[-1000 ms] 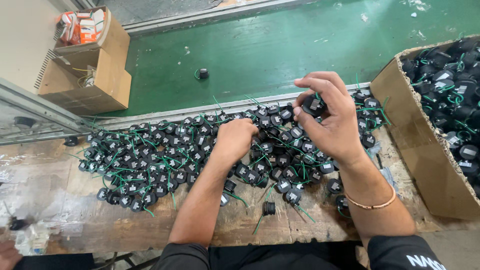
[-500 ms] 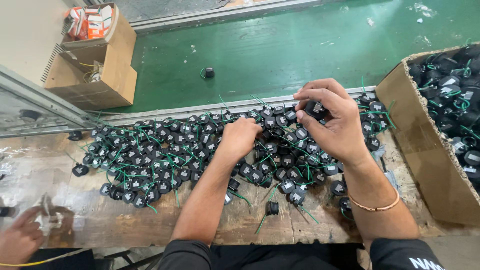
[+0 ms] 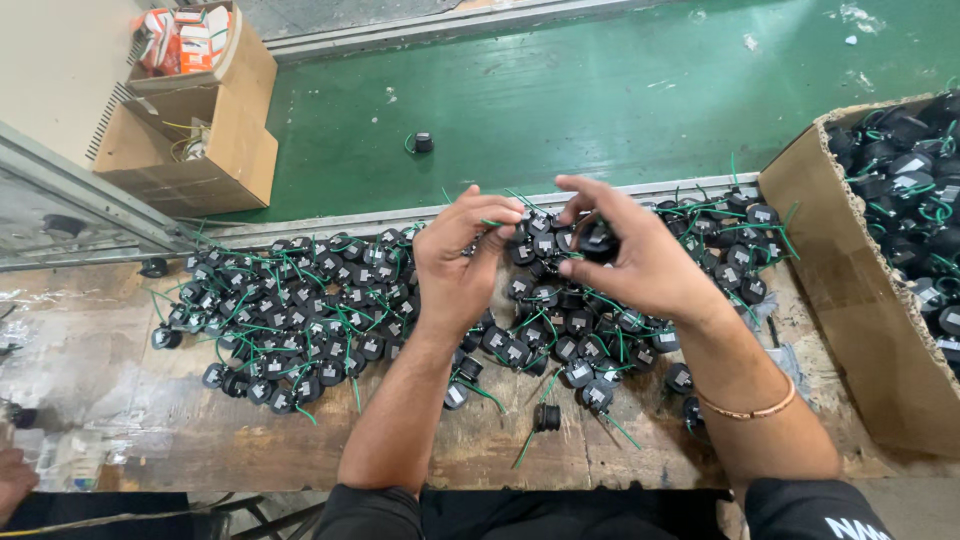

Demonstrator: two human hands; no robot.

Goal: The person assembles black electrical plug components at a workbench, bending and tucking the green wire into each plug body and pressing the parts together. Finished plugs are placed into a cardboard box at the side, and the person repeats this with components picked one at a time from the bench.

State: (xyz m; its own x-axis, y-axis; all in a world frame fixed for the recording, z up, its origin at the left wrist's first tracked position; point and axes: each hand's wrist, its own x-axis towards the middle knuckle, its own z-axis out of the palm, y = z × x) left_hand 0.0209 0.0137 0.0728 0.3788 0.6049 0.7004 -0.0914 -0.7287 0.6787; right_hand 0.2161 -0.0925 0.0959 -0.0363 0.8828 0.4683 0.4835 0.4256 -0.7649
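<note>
Right hand [image 3: 640,262] pinches a small black round part [image 3: 598,240]; left hand [image 3: 458,262] grips its green wire [image 3: 497,222] above the heap of parts [image 3: 300,310] on the wooden bench [image 3: 180,430].

Single head view, steeply down and close over the workbench [image 3: 150,420], seemingly tilted forward.

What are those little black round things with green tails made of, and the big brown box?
The small round parts look like matte black plastic, going by their dull moulded shape. Their green tails seem to be plastic-coated wire, since they bend and curl. The brown box looks like corrugated cardboard: plain brown, with a rough torn edge.
</note>
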